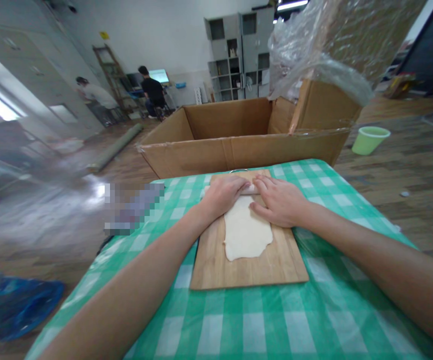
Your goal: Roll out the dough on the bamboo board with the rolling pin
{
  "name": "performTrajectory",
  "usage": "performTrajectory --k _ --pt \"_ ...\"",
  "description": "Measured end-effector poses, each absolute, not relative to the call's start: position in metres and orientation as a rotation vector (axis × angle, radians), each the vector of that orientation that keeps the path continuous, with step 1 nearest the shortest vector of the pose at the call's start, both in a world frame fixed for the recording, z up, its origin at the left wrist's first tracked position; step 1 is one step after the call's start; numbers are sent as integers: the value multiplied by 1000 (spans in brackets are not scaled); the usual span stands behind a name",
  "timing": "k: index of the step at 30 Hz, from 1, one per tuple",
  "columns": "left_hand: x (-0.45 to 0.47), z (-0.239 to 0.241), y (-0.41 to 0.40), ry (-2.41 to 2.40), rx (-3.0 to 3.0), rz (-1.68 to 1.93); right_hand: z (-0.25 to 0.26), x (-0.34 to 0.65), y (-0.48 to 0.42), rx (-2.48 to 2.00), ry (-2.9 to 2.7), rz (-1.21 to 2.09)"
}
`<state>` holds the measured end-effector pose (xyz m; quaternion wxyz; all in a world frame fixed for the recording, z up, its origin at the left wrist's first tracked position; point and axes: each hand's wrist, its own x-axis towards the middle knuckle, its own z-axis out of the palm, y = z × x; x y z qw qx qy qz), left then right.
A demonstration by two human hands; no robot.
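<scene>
A flat, uneven sheet of pale dough (247, 232) lies on a wooden cutting board (250, 276). Across its far end lies a whitish cylinder that looks like a rolling pin (252, 190), mostly hidden under my hands. My left hand (224, 194) is closed over its left part, fingers bent towards the middle. On the right part, my right hand (278, 199) curls its fingers over the top, while its thumb sticks out above the dough. Both hands are close together near the board's far edge.
A green-and-white checked cloth (216, 330) covers the table. Beyond it stands a large open cardboard box (201, 155) with plastic wrap. A blurred-out object (137, 207) lies at the left edge. A green bucket (368, 141) stands on the floor; two people sit far back.
</scene>
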<state>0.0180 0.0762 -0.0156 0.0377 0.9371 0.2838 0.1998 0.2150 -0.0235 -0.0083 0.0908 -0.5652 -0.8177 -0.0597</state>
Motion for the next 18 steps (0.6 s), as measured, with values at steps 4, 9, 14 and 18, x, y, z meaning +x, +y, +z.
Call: performTrajectory --k 4,9,14,18 --pt "20 -12 80 1101 2690 719 -6 214 -25 -1725 -2444 -192" --pt "12 -12 86 1262 2510 1067 -6 214 -25 -1731 -2442 -222" --pt "11 -13 78 1399 2770 722 -6 217 -22 -1712 -2420 -230" --pt "14 -11 67 1471 2879 473 -6 222 -13 -1715 -2370 -190"
